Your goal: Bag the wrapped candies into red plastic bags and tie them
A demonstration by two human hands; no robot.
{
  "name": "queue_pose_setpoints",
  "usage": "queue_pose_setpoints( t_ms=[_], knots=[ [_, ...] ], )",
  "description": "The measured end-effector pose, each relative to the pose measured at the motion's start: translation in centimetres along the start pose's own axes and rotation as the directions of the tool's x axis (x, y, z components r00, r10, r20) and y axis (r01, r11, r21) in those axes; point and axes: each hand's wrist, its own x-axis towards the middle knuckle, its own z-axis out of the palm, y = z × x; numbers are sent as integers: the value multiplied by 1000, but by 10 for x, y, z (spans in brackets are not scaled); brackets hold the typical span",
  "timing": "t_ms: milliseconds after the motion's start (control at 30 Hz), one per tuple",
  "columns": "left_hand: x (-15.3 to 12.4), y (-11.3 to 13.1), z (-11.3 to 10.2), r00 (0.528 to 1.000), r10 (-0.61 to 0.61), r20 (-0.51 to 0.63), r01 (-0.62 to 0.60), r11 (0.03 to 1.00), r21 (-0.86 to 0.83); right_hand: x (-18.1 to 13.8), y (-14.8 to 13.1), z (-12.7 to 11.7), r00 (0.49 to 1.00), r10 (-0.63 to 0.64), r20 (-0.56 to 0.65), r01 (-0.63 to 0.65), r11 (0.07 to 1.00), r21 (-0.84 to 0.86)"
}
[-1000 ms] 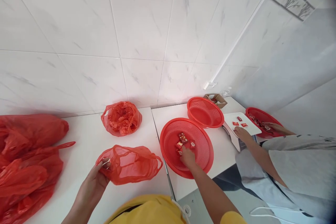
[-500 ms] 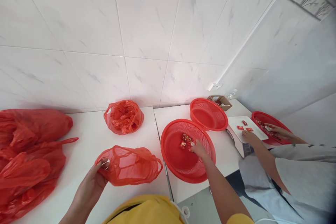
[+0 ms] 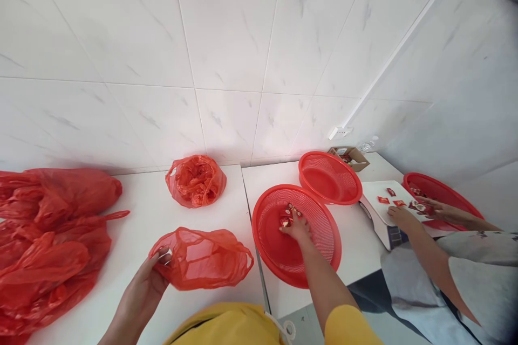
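My left hand [image 3: 148,283] pinches the rim of a thin red plastic bag [image 3: 202,260] that lies on the white table [image 3: 133,221]. My right hand [image 3: 297,226] reaches into the near red mesh basket [image 3: 269,215], fingers curled over several small red packets [image 3: 288,215] at its bottom. Whether it grips any packet is hidden by the fingers.
A second red basket [image 3: 329,177] stands behind the first. A knotted red bag [image 3: 196,180] sits near the wall; a heap of red bags [image 3: 48,237] fills the left. At the right, another person's hands [image 3: 404,216] work over a white scale [image 3: 384,206] and a third red basket [image 3: 441,194].
My right hand has shifted within the basket, gathering the red packets toward its far side. My left hand keeps its hold on the bag. The view has swung slightly left.
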Motion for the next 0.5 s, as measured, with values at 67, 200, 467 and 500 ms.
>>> queue_pose_setpoints(
  t_ms=[67, 200, 467, 500],
  knots=[
    [1, -3, -1, 1000, -5, -5, 5, 1000, -14, -6, -4, 14, 998, -56, 11, 56, 997, -45],
    [3, -6, -3, 1000, -6, 12, 7, 1000, -21, -22, -11, 30, 972, -234, 30, 235, 971, -45],
    [2, -9, 0, 999, 24, 39, -24, 1000, -7, -30, -14, 32, 949, -314, -5, 314, 949, 36],
    [3, -10, -1, 999, 32, 35, -32, 999, -7, -30, -14, 31, 949, -314, -2, 314, 948, 54]
  ],
)
